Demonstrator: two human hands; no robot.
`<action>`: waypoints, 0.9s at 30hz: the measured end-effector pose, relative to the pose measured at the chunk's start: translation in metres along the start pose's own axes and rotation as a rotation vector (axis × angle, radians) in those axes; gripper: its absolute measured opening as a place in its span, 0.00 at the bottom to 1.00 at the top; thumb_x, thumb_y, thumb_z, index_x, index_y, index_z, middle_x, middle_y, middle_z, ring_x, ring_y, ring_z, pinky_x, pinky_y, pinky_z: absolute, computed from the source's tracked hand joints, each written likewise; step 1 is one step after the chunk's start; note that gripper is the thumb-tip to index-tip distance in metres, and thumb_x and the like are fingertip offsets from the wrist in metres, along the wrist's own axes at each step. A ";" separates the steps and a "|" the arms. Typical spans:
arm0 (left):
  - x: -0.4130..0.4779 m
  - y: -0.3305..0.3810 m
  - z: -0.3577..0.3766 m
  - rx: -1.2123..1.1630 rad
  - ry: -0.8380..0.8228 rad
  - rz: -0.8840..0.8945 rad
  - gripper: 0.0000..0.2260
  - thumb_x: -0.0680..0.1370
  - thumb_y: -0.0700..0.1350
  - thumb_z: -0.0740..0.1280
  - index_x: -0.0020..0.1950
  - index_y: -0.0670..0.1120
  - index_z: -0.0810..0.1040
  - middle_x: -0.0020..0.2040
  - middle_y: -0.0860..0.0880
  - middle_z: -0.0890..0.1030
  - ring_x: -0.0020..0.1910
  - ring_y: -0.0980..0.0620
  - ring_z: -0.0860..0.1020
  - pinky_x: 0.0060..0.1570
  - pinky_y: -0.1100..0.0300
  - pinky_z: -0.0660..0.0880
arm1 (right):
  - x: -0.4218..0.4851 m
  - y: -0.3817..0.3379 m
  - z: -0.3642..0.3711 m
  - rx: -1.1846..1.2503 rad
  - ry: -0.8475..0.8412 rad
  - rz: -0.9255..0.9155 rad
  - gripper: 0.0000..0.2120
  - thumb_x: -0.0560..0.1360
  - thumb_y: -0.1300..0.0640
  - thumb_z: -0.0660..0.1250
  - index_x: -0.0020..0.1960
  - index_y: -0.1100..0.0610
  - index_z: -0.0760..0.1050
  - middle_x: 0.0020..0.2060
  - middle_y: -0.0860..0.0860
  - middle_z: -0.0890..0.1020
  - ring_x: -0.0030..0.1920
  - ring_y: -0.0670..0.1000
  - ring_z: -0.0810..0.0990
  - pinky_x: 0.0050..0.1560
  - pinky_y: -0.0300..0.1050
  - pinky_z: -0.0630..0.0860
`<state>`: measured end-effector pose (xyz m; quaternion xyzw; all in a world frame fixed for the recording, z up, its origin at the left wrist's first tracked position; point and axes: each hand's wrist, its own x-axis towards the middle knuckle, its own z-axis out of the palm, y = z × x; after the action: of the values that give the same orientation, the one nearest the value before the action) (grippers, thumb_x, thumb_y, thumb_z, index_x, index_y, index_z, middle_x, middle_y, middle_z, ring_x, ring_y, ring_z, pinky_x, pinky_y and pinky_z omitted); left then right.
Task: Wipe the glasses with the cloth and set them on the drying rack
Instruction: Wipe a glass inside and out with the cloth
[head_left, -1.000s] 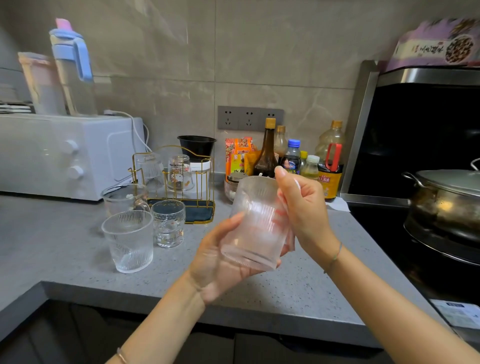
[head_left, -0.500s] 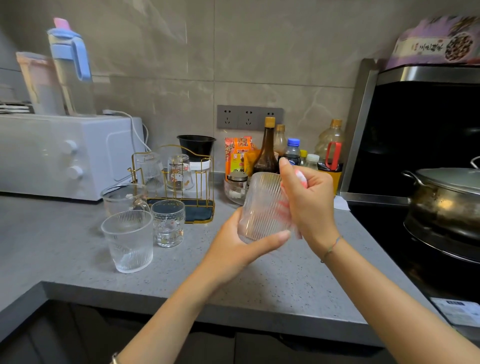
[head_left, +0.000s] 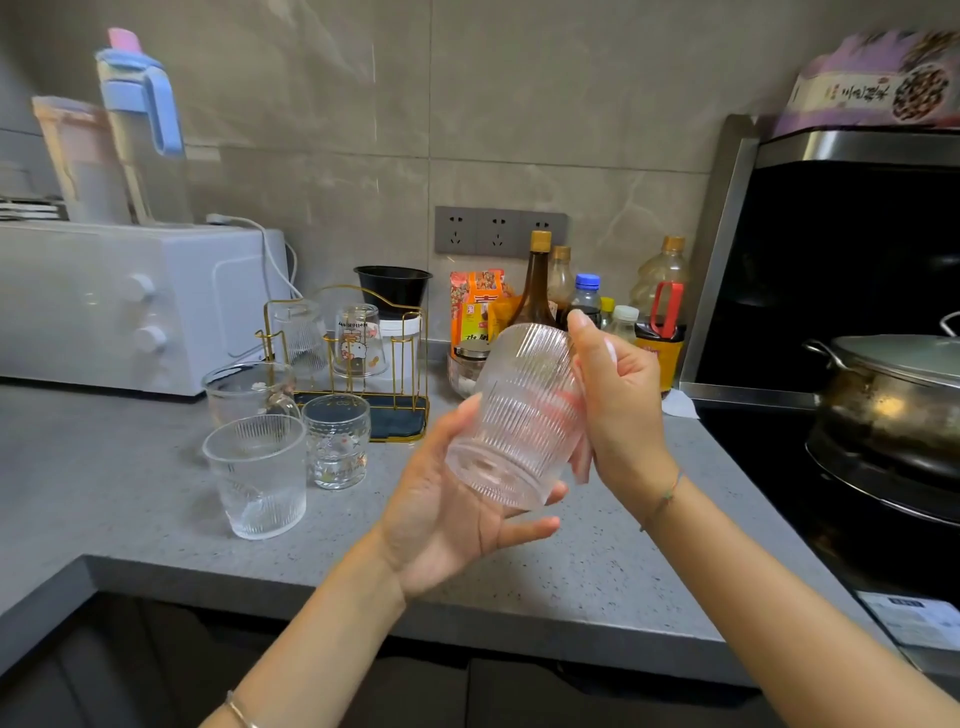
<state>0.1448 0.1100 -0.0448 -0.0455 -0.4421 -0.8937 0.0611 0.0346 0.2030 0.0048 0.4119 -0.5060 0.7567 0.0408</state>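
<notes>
Right of the drying rack (head_left: 400, 422), left hand (head_left: 441, 519) is gripping a ribbed glass (head_left: 514, 415); right hand (head_left: 618, 400) is pinching pink cloth (head_left: 582, 460) against it.

Both your forearms come up from the lower edge and meet in front of you. Your left hand (head_left: 441, 525) is turned palm up and holds the glass (head_left: 519, 415) from below: the thumb lies along its near side and the fingers curl under its base. Your right hand (head_left: 623, 410) is on the other side, its back toward you and the wrist bent. Its fingers grip the cloth (head_left: 582, 457) against the glass, with one fingertip at the rim.
</notes>
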 end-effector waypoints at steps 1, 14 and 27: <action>0.002 0.001 -0.001 0.069 0.033 0.009 0.43 0.57 0.60 0.80 0.67 0.45 0.74 0.57 0.40 0.81 0.52 0.41 0.82 0.39 0.49 0.82 | 0.001 0.001 -0.001 -0.011 0.027 0.002 0.24 0.79 0.56 0.62 0.24 0.57 0.64 0.20 0.45 0.69 0.24 0.43 0.69 0.28 0.34 0.68; 0.002 0.001 0.007 0.803 0.330 0.338 0.33 0.61 0.65 0.69 0.63 0.53 0.75 0.53 0.53 0.82 0.51 0.54 0.82 0.41 0.54 0.83 | 0.001 -0.001 0.007 -0.137 0.007 -0.064 0.24 0.78 0.57 0.64 0.24 0.56 0.64 0.20 0.48 0.65 0.23 0.44 0.63 0.26 0.37 0.62; 0.000 0.009 0.005 0.200 0.091 0.073 0.35 0.68 0.66 0.69 0.67 0.46 0.73 0.54 0.40 0.83 0.49 0.38 0.83 0.36 0.52 0.82 | 0.005 -0.007 0.005 0.005 0.044 -0.019 0.24 0.78 0.53 0.63 0.25 0.56 0.63 0.20 0.47 0.66 0.24 0.45 0.66 0.26 0.36 0.67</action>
<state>0.1460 0.1079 -0.0346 -0.0146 -0.5240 -0.8434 0.1177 0.0375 0.2008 0.0140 0.4000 -0.4993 0.7664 0.0579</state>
